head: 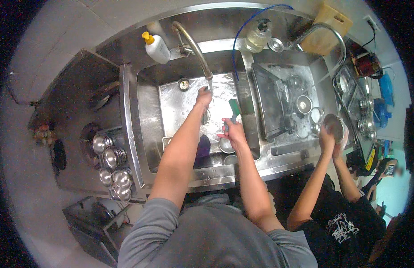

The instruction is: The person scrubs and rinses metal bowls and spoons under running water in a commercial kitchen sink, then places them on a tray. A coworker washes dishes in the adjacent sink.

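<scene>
My left hand (204, 97) is under the spout of the curved faucet (193, 43), in the running water. It grips a metal utensil (206, 117), mostly hidden by the hand and forearm, so its exact kind is unclear. In my right hand (234, 131) is a scrub brush (235, 107) with a green head and a grey-blue handle, the head pointing away from me. Both hands are over the left sink basin (180, 110). Partly behind my right wrist, a round metal bowl (226, 146) lies at the basin's near side. A drain (183, 84) shows at the far left.
At right, a co-worker's hands (332, 134) hold a round metal vessel over the soapy basin (277, 68), where a dark tray (268, 100) leans. Stacked metal bowls (114, 157) stand left. Behind are a white pump bottle (157, 49), a clear soap dispenser (257, 38) and a blue hose (236, 40).
</scene>
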A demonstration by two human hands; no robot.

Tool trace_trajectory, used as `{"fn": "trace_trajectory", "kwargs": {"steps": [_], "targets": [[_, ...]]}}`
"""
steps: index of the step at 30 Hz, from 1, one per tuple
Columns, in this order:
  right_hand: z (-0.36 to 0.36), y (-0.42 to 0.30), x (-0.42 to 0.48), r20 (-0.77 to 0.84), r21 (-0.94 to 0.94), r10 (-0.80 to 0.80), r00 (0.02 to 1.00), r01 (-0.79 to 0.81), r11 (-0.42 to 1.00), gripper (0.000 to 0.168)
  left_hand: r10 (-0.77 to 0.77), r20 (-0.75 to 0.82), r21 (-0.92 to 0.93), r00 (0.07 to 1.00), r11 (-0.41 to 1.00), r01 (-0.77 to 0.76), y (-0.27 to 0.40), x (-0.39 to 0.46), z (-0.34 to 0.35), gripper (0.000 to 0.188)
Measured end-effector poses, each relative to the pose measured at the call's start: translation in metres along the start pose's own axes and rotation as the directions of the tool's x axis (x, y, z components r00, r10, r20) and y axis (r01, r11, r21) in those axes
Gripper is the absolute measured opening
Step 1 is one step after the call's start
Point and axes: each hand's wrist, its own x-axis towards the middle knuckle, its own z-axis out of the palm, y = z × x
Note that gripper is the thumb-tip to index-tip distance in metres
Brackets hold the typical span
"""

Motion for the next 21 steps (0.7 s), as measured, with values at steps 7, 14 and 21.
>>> {"fn": "trace_trajectory", "kwargs": {"steps": [7, 14, 21], "targets": [[0.004, -0.014, -0.02, -0.013, -0.247, -0.08, 0.997, 0.074, 0.966, 0.028, 0.094, -0.09, 0.528, 0.992, 0.848, -0.033, -0.051, -0.015, -0.021, 0.036], [0.01, 0.003, -0.037, 0.007, -0.423, -0.128, 0.992, 0.119, 0.898, 0.031, 0.207, -0.387, 0.425, 0.898, 0.905, -0.025, -0.066, -0.072, -0.046, 0.043], [0.002, 0.01, -0.051, 0.024, -0.468, -0.131, 0.991, 0.127, 0.875, 0.033, 0.34, -0.251, 0.431, 0.906, 0.878, -0.21, -0.083, -0.094, -0.07, 0.044]]}}
